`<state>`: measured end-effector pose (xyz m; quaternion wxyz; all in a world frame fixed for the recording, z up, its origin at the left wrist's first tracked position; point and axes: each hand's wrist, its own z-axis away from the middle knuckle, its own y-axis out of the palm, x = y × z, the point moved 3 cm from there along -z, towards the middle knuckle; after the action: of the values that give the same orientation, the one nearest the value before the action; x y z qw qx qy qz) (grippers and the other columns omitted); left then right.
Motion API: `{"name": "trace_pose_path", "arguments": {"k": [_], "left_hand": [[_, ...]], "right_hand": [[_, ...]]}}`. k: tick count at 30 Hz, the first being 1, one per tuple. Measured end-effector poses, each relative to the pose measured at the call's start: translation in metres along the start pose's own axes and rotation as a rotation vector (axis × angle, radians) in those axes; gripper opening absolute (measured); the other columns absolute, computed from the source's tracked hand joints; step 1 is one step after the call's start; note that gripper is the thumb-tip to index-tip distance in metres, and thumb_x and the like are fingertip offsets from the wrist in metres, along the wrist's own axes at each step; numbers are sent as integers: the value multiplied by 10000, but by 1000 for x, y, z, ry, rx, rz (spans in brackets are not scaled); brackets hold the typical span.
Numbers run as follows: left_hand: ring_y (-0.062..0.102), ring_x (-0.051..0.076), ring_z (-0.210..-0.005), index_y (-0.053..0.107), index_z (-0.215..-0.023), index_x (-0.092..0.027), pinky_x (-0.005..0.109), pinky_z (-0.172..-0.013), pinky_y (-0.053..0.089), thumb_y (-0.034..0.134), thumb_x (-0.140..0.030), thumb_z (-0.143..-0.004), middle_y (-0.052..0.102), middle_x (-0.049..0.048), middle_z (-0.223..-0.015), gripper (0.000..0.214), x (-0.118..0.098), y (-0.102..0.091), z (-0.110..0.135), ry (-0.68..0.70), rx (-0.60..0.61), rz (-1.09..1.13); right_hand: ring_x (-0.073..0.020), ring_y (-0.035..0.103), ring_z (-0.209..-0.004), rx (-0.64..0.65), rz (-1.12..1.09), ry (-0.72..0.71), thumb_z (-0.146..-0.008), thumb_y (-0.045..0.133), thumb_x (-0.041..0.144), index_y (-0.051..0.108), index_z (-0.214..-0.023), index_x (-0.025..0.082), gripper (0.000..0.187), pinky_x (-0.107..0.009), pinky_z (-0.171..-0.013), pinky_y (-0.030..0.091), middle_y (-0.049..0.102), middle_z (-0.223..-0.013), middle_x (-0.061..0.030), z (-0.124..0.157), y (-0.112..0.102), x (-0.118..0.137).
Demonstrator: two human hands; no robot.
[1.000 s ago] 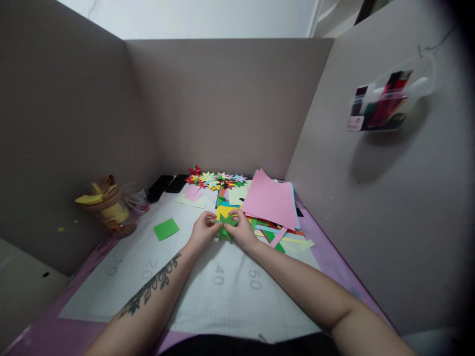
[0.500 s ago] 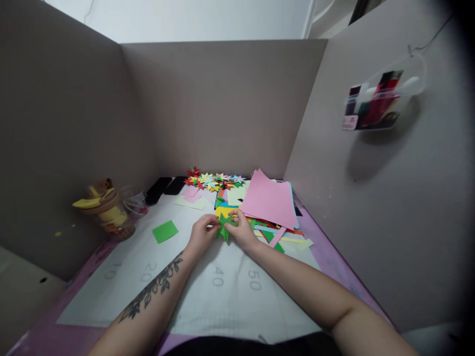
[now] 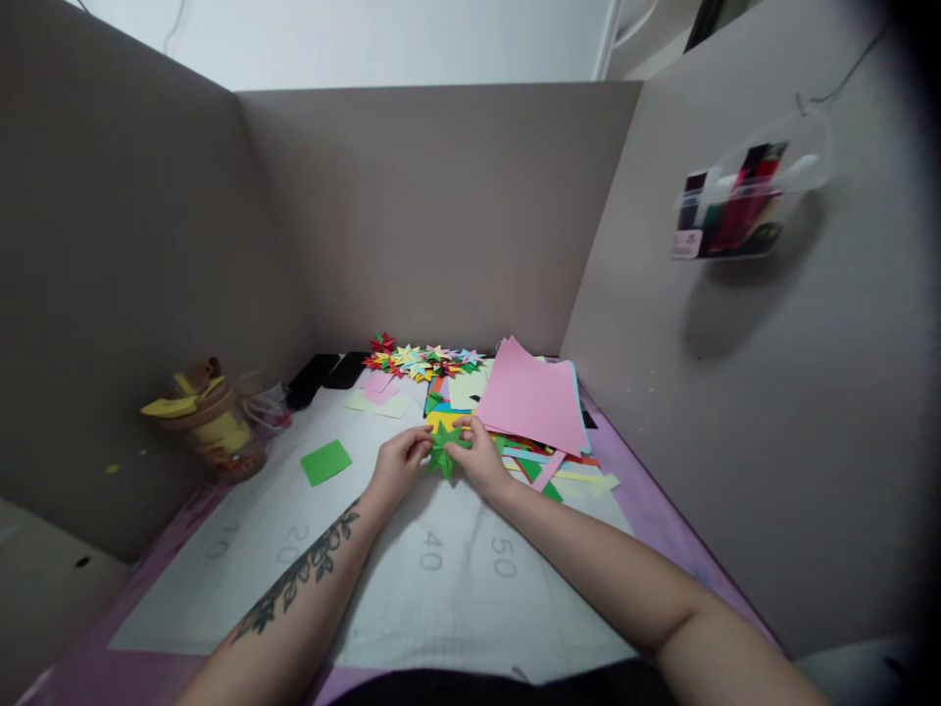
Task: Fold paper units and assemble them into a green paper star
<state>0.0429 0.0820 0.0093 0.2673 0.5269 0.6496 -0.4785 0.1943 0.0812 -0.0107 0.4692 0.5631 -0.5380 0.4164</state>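
Grey partition walls are boxing your table in on three sides, paper stack crowding just right of your hands, white mat stretching toward you. You're pinching the green paper star between your left hand and right hand, fingers curled nearly closed on it, at the stack's near edge.

Green folded paper star, many-pointed (apparently unfinished), pinched between both hands above mat.
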Motion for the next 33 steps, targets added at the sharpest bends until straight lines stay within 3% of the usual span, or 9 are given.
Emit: {"name": "trace_pose_path", "arguments": {"k": [8, 14, 21, 24, 28, 33], "left_hand": [[622, 200, -886, 669, -820, -209, 337, -822, 465, 564, -195, -724, 677, 70, -992, 143, 1, -7, -5, 65, 17, -110], [580, 208, -996, 642, -751, -211, 345, -881, 428, 553, -172, -711, 651, 73, -1039, 106, -8, -13, -8, 120, 143, -113], [550, 190, -951, 582, -680, -188, 311, -841, 423, 539, -184, -722, 611, 73, -988, 60, -13, -18, -9, 121, 228, -64], [545, 161, -824, 575, -704, -184, 254, -721, 433, 533, -202, -726, 596, 45, -860, 51, -12, -17, -10, 78, 219, -63], [509, 126, -652, 563, -736, -185, 220, -605, 412, 540, -207, -713, 558, -3, -709, 40, -7, -13, -11, -16, 114, -46], [534, 145, -706, 616, -741, -192, 234, -620, 426, 547, -197, -708, 593, 26, -749, 77, -5, -11, -10, 56, 80, -83]], "right_hand": [[-105, 520, -569, 21, 8, -3, -655, 562, 225, 439, -958, 211, 327, -205, -497, 405, 498, -728, 44, 0, 1, -1], [-105, 522, -589, 41, 37, 1, -655, 557, 217, 442, -966, 210, 331, -215, -534, 418, 489, -747, 39, 2, 1, 1], [-105, 497, -619, 37, 102, -24, -646, 564, 211, 463, -967, 213, 337, -211, -547, 405, 473, -764, 33, 1, 1, -1], [-102, 476, -605, 36, 142, -38, -643, 567, 208, 471, -961, 211, 332, -208, -536, 393, 462, -757, 33, 2, 2, 0], [-100, 465, -585, 50, 168, -47, -647, 565, 202, 475, -966, 212, 332, -206, -523, 389, 460, -745, 32, 4, 4, 1], [-101, 471, -590, 36, 158, -56, -645, 556, 193, 469, -956, 214, 323, -204, -526, 389, 463, -742, 36, 3, 4, 1]]}}
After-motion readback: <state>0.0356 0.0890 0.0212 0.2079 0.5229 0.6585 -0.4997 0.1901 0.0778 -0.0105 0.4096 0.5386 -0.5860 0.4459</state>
